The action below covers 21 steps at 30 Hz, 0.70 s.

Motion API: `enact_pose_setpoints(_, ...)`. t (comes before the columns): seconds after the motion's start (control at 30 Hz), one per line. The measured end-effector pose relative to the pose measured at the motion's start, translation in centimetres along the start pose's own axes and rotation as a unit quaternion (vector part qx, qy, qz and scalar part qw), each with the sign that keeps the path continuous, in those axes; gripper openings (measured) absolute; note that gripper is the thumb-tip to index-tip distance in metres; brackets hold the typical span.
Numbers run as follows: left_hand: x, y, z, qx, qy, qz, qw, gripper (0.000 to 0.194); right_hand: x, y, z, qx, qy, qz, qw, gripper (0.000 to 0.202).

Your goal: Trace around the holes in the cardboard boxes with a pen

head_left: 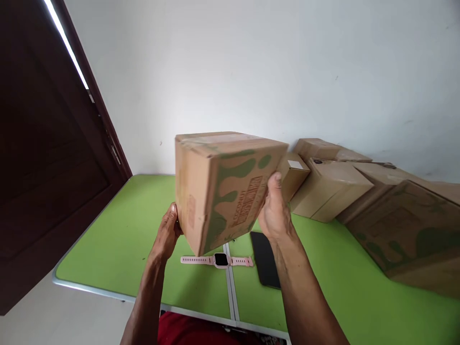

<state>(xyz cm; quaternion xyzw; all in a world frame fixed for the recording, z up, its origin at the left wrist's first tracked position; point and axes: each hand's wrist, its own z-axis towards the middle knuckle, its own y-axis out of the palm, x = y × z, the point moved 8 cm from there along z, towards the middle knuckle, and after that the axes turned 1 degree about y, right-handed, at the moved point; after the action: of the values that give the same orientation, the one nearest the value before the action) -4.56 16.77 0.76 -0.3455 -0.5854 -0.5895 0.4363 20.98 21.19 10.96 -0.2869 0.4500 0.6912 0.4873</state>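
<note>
A brown cardboard box point(230, 191) with green blotches and red print is held tilted above the table, between my two hands. My left hand point(168, 232) grips its lower left side, the fingers partly hidden behind it. Against its right side presses my right hand point(275, 208), thumb up along the printed face. Tape runs across the box's top. Below it, a pink smartwatch point(220, 260) lies flat with its strap stretched out. To the right of the watch lies a thin black tablet-like slab point(266, 261), partly covered by my right forearm.
The green folding table point(118, 230) has a metal-edged seam down its middle. Several cardboard boxes crowd its right side, among them a plain box point(330, 187) and a large green-printed box point(409, 230). A white wall stands behind, a dark door point(53, 143) at left.
</note>
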Motion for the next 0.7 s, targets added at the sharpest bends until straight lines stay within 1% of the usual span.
enact_pose_setpoints(0.1,1.4,1.3,-0.6,-0.029,0.032,0.025,0.999,0.053,0.5,-2.1,0.3,0.08,-0.013,0.018,0.997,0.068)
enact_pose_setpoints(0.23,2.8,2.4,-1.3,-0.044,0.075,0.056,0.995,0.049,1.2,-3.7,-0.2,0.161,-0.011,0.055,0.985,0.061)
enact_pose_setpoints(0.27,3.2,2.7,-1.5,-0.045,0.088,0.069,0.993,0.049,1.2,-3.9,-0.3,0.174,-0.018,0.065,0.982,0.058)
enact_pose_setpoints(0.33,4.1,3.4,-1.9,-0.048,0.116,0.107,0.986,0.049,0.7,-4.4,-0.6,0.193,-0.055,0.073,0.977,0.052)
enact_pose_setpoints(0.4,5.0,4.2,-2.4,-0.05,0.141,0.147,0.978,0.049,0.0,-4.8,-0.8,0.199,-0.101,0.055,0.973,0.047)
enact_pose_setpoints(0.47,5.7,5.1,-2.9,-0.05,0.164,0.179,0.969,0.05,-0.4,-5.3,-0.9,0.197,-0.122,0.019,0.973,0.046)
enact_pose_setpoints(0.5,6.0,5.4,-3.2,-0.049,0.174,0.193,0.964,0.05,-0.3,-5.6,-0.8,0.19,-0.11,0.001,0.976,0.049)
enact_pose_setpoints(0.57,6.5,6.0,-3.7,-0.042,0.191,0.228,0.954,0.051,0.7,-6.0,-0.8,0.164,-0.039,-0.016,0.986,0.058)
enact_pose_setpoints(0.63,7.0,6.5,-4.3,-0.033,0.213,0.278,0.936,0.051,1.8,-6.2,-1.4,0.137,0.047,0.003,0.989,0.066)
enact_pose_setpoints(0.7,7.8,7.2,-5.1,-0.032,0.257,0.323,0.91,0.051,2.2,-5.9,-2.5,0.119,0.094,0.041,0.988,0.07)
